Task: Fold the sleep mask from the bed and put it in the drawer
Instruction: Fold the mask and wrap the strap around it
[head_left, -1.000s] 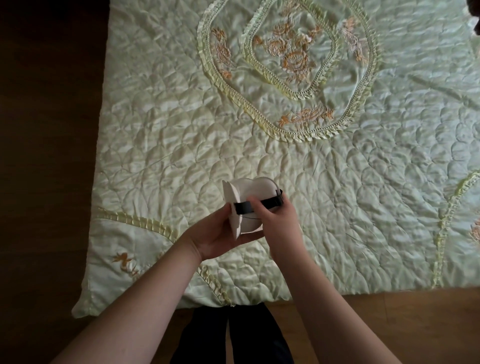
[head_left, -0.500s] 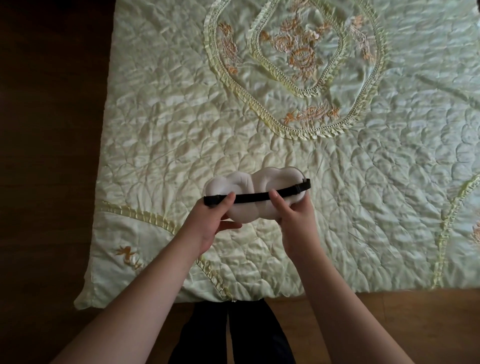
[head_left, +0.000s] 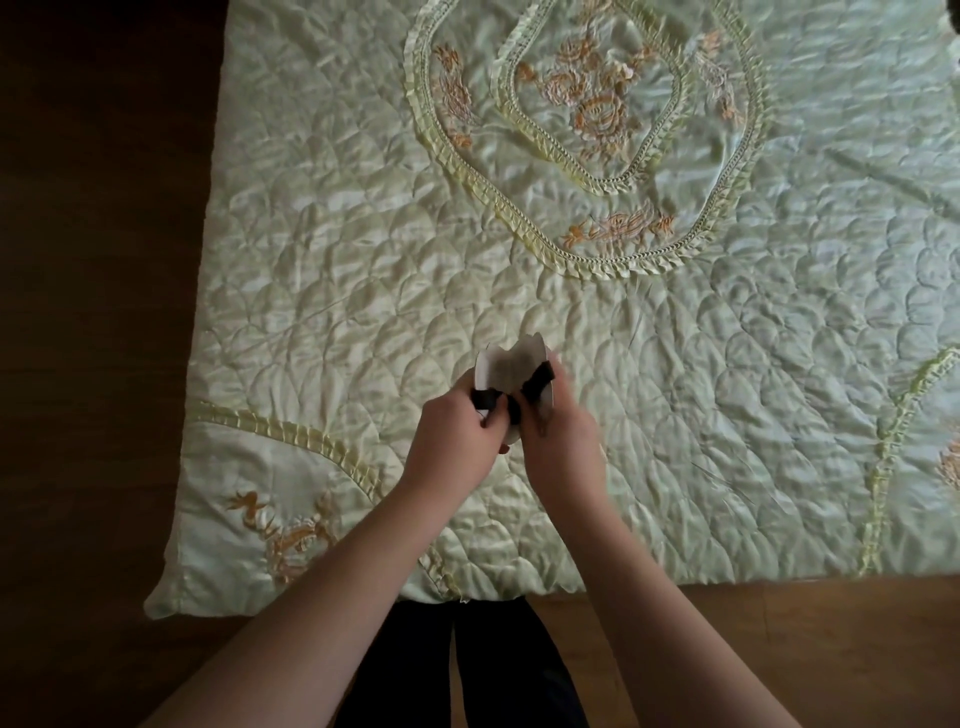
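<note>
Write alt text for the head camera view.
Two bare hands, left hand and right hand, hold a white sleep mask folded together, its black strap bunched between them, above a pale green quilted bedspread with embroidered flowers.

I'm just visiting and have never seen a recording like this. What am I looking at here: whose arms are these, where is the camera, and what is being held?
There is no machine here. A person wears a camera on the head, looking forward and down, so you see their own bare arms reaching in from the bottom edge. The left hand and right hand are close together, both gripping a white sleep mask with a black strap. The mask is bent in the middle, its two halves brought toward each other, as in folding. It is held above a pale green quilt with orange embroidery, which covers the bed. Dark wooden floor shows to the left and along the bottom. No drawer is in view.
</note>
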